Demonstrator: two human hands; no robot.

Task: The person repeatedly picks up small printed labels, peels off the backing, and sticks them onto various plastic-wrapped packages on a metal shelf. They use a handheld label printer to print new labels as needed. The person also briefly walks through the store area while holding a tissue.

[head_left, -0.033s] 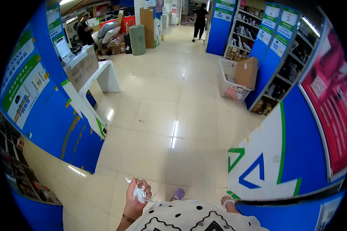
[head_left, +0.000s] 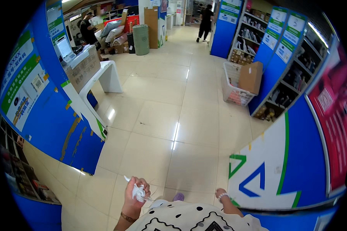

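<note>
My left hand (head_left: 137, 188) is closed around a crumpled white wad (head_left: 138, 192) of thin paper or plastic. One end of it pokes out past the thumb, and thin clear strands trail beside the fingers. A patterned band circles that wrist. Lower right, my right hand (head_left: 221, 192) hangs by my side with a pale beaded bracelet (head_left: 223, 196) on its wrist. Nothing shows in it; its fingers are too small and foreshortened to make out. Between the hands are my polka-dotted top (head_left: 189, 217) and a purple shoe (head_left: 178, 197).
Blue-and-white partitions stand left (head_left: 81, 146) and right (head_left: 266, 173). A white counter (head_left: 113, 77) with a laptop (head_left: 65, 50) is at left. A white crate (head_left: 235, 94) holding a cardboard box stands by shelves (head_left: 281, 92). Two people (head_left: 206, 23) are farther back, one near heaped parcels.
My right hand has swung forward, and more of its forearm shows. The shoe has slipped partly under my top. The crate and right-hand shelves sit slightly farther right. The wad stays in my left hand.
</note>
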